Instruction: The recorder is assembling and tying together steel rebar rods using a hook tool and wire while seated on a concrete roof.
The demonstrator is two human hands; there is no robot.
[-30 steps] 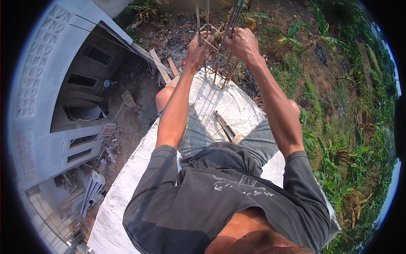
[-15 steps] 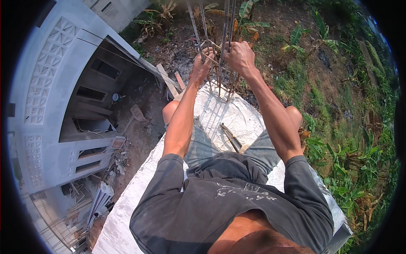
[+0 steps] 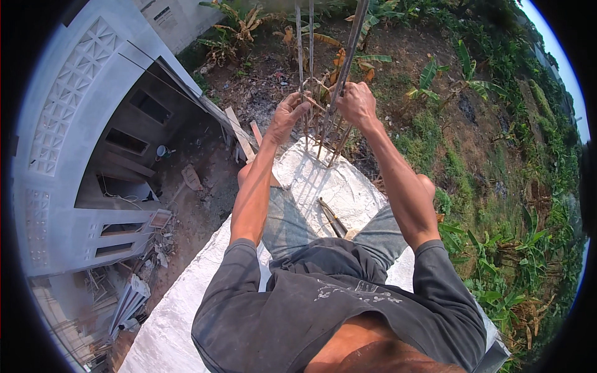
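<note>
Half open, the left hand is at the steel rods standing near the white ledge's far edge; the right hand curls against them, its hold hidden. Pliers lie between the ledge's side edges.

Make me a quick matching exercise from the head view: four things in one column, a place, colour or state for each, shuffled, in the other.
1. Pliers-like tool
2. Right hand
3. Shirt
4. Left hand

A. Dark grey
B. At the left-hand metal rods
C. Lying on the white surface
D. Fingers curled, at the right-hand metal rods

Pairs: 1-C, 2-D, 3-A, 4-B
</note>
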